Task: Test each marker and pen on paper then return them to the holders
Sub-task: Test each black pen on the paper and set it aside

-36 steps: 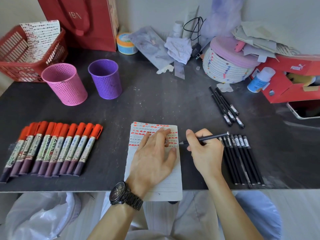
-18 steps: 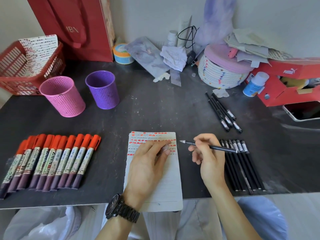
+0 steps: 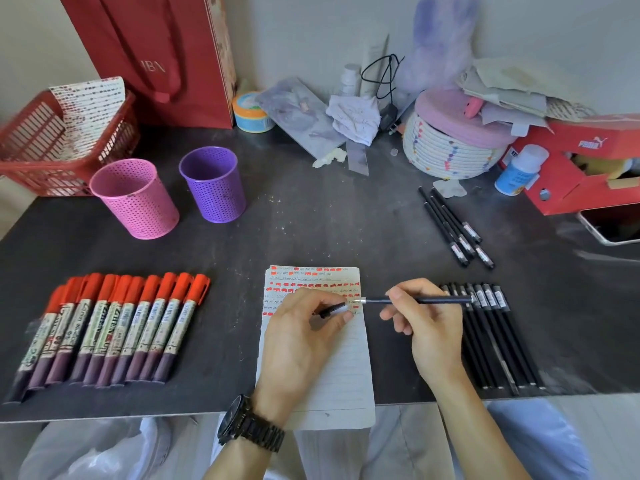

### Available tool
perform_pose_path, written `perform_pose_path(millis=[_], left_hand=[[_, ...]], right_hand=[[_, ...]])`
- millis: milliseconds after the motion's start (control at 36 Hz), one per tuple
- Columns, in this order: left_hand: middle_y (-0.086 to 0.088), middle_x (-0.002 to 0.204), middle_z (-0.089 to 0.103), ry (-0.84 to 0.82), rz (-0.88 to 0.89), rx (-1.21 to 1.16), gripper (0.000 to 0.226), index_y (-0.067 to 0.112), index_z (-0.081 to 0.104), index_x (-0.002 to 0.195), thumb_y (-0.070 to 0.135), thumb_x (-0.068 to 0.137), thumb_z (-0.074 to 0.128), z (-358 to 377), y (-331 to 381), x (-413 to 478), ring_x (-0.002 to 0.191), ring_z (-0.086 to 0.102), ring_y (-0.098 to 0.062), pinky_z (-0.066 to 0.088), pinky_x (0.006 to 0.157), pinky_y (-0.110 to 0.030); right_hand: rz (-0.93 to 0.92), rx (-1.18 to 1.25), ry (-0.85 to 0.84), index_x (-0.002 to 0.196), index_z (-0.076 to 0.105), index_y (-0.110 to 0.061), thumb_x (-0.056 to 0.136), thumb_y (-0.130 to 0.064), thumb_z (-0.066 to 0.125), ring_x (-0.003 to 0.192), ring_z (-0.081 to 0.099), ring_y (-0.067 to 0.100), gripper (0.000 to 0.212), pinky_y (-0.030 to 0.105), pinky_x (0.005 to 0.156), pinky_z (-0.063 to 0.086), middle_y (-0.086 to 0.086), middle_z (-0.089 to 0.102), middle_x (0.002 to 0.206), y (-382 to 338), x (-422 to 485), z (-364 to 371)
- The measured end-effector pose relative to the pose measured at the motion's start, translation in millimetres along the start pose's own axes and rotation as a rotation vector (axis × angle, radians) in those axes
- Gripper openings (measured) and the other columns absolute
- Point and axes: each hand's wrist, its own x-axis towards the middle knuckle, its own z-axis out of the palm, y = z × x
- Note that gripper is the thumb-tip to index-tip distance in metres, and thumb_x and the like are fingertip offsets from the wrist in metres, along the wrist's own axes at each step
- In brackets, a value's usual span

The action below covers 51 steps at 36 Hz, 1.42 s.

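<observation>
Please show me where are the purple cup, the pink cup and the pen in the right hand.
purple cup point(image 3: 217, 194): head view, on its front wall.
pink cup point(image 3: 142, 206): head view, on its front wall.
pen point(image 3: 436, 300): head view, on the dark barrel, right of the fingers.

I count ten red-capped markers in a row on my left. Two mesh holders stand behind them, one pink and one purple. Four black pens lie in the far group. The near bunch of black pens overlaps too tightly to count exactly. One pen and one cap are in my hands.
</observation>
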Motion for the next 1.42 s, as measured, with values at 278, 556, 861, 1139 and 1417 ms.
perform_pose_path(millis=[278,556,861,1139,1417], left_hand=[[0.027,0.1,0.066,0.004,0.093,0.026,0.022,0.042,0.067,0.103,0.04,0.084,0.078,0.5,-0.8,-0.5,0.098,0.061,-0.001,0.047,0.081,-0.018],[0.024,0.099,0.07,-0.04,0.059,-0.107,0.024,0.044,0.074,0.103,0.032,0.084,0.081,-3.1,5.3,-1.9,0.08,0.063,-0.011,0.046,0.067,-0.016],[0.024,0.1,0.073,-0.101,-0.008,-0.178,0.018,0.036,0.08,0.099,0.026,0.085,0.081,-11.0,9.3,-1.3,0.1,0.068,-0.007,0.054,0.084,-0.031],[0.021,0.103,0.073,-0.064,0.069,-0.142,0.021,0.032,0.078,0.103,0.02,0.086,0.079,-8.8,10.0,-0.2,0.103,0.067,-0.009,0.052,0.085,-0.024],[0.028,0.112,0.064,-0.031,0.037,0.011,0.033,0.039,0.066,0.117,0.029,0.088,0.077,-3.4,2.4,-1.4,0.101,0.06,-0.001,0.044,0.085,-0.012]], right_hand=[[-0.027,-0.147,-0.126,0.079,0.071,-0.022,0.083,-0.03,0.069,0.057,0.062,0.008,0.01,0.017,0.054,0.044,0.008,0.072,0.066,-5.6,-2.7,2.1],[0.016,-0.195,-0.168,0.084,0.073,-0.023,0.083,-0.035,0.073,0.062,0.068,0.018,0.012,0.023,0.056,0.048,0.006,0.076,0.075,-9.1,-3.6,3.5],[0.027,-0.204,-0.235,0.086,0.075,-0.017,0.09,-0.039,0.065,0.066,0.068,0.004,0.024,0.014,0.06,0.049,0.0,0.077,0.076,-6.1,-2.7,3.2],[0.068,-0.139,-0.239,0.089,0.077,-0.014,0.087,-0.037,0.066,0.061,0.066,0.008,0.025,0.018,0.056,0.046,0.007,0.076,0.074,-10.1,1.1,3.6],[0.116,-0.181,-0.006,0.096,0.079,-0.028,0.099,-0.014,0.066,0.057,0.059,0.015,0.019,0.023,0.053,0.049,0.006,0.079,0.091,-38.3,-11.5,-42.3]])
